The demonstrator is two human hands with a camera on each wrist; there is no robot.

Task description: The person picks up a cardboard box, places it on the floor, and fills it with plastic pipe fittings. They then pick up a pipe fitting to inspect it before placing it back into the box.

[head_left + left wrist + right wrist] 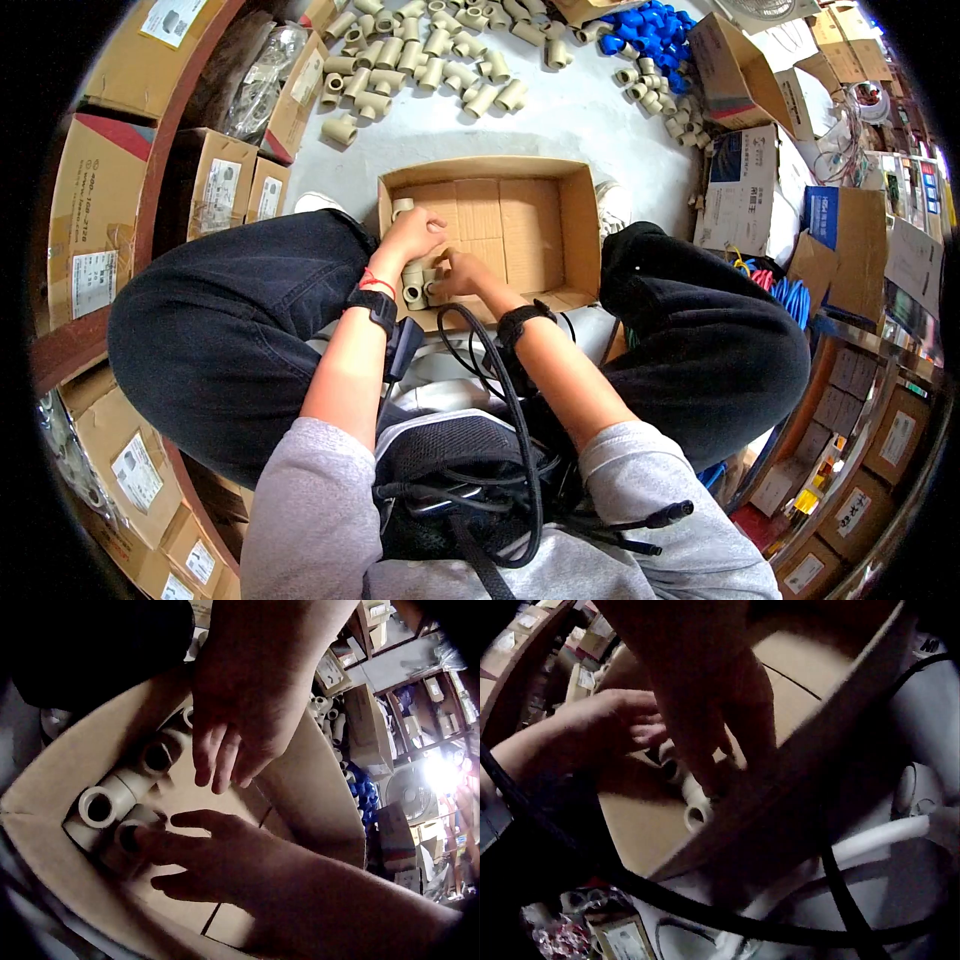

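Tan fittings (pixel 413 281) are being handled in a row along the left wall of the box (pixel 540 225); at its near corner one is being touched by the nearer right hand (pixel 461 272), fingers spread, nothing visibly being gripped by the left hand (pixel 412 236)

Carton (pixel 540 235) placed between 2 legs (pixel 230 315); pipe fittings (pixel 413 294) lined along its left wall, near left hand (pixel 415 232) and right hand (pixel 465 272). Loose fittings (pixel 410 57) spread on floor (pixel 580 120) beyond.

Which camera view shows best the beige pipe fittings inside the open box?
The left wrist view: the beige fittings look largest there, though the right hand overlaps one. The head view shows them small, partly covered; the right wrist view dimly shows a few, partly behind that hand.
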